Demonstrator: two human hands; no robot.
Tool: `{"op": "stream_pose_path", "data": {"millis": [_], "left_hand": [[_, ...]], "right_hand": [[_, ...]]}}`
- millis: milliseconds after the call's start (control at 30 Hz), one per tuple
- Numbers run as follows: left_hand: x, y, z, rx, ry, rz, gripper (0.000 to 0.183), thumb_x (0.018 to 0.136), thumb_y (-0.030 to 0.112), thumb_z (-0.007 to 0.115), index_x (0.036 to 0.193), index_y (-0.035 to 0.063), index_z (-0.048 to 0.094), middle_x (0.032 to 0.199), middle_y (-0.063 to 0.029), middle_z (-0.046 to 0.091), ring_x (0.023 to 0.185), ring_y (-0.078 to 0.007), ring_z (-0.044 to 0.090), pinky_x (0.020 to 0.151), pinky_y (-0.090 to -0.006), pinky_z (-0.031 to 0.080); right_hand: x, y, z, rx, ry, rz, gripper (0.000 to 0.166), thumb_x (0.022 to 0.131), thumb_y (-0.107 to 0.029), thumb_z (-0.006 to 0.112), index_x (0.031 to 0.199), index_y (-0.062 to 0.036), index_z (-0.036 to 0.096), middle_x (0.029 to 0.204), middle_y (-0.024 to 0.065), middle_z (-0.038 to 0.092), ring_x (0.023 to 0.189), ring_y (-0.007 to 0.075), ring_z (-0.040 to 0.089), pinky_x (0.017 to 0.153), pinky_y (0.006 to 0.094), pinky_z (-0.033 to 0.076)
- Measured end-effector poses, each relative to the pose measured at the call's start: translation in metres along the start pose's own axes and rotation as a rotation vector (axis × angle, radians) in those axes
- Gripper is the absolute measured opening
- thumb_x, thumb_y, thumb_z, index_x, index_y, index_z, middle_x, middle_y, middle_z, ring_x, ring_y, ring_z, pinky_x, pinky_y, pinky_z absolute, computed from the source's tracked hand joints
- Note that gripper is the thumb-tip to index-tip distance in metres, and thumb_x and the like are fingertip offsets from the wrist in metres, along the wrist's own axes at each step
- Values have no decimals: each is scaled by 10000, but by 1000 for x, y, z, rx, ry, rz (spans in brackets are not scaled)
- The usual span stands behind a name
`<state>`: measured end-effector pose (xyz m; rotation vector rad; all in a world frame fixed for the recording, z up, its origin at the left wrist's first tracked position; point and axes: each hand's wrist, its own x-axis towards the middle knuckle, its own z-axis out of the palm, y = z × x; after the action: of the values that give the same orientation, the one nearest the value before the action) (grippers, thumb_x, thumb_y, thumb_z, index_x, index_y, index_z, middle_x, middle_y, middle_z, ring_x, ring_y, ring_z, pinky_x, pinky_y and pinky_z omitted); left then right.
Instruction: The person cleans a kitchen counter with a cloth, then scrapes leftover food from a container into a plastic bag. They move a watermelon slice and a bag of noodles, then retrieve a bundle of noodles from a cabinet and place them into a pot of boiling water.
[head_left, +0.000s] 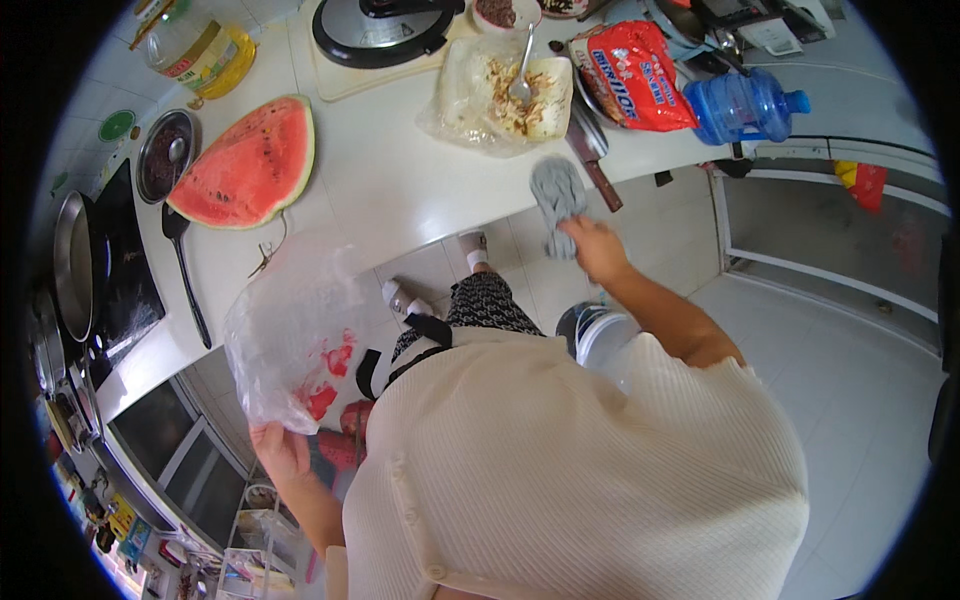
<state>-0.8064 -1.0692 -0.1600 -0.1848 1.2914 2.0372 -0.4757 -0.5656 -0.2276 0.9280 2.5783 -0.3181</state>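
Note:
My left hand (281, 454) grips the edge of a thin clear plastic bag (289, 322), which hangs in front of the counter with red smears or scraps in its lower part. In my right hand (598, 249) is a crumpled grey cloth (559, 199), held near the counter's front edge. A large cut wedge of watermelon (251, 169) lies red flesh up on the white counter (360, 180), beyond the bag. Right by the cloth, a cleaver (592, 154) rests with its wooden handle past the counter edge.
A bowl in a plastic bag (480, 97) holds food scraps and a spoon (523, 79). Nearby lie a red food packet (630, 75) and a blue water jug (742, 106). On the left are a black spatula (184, 277), a metal bowl (161, 157) and a cooktop (124, 277). A bucket (600, 337) stands below.

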Motion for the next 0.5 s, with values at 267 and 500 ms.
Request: {"op": "stream_pose_path", "data": {"millis": [267, 500], "left_hand": [[103, -82, 115, -148, -10, -185, 553, 935, 91, 544, 1450, 18, 356, 1412, -155, 490, 1262, -370, 508, 1058, -522, 424], [107, -87, 244, 642, 346, 468, 618, 972, 195, 528, 1524, 60, 288, 1597, -129, 229, 1473, -285, 219, 1161, -418, 251]], "right_hand": [[-21, -28, -56, 457, 169, -118, 571, 671, 58, 649, 1215, -108, 591, 1201, 136, 615, 1095, 359, 602, 912, 408, 505], [4, -67, -150, 588, 98, -298, 632, 711, -45, 716, 1311, -83, 519, 1262, 179, 555, 1074, 373, 608, 896, 447, 510]]}}
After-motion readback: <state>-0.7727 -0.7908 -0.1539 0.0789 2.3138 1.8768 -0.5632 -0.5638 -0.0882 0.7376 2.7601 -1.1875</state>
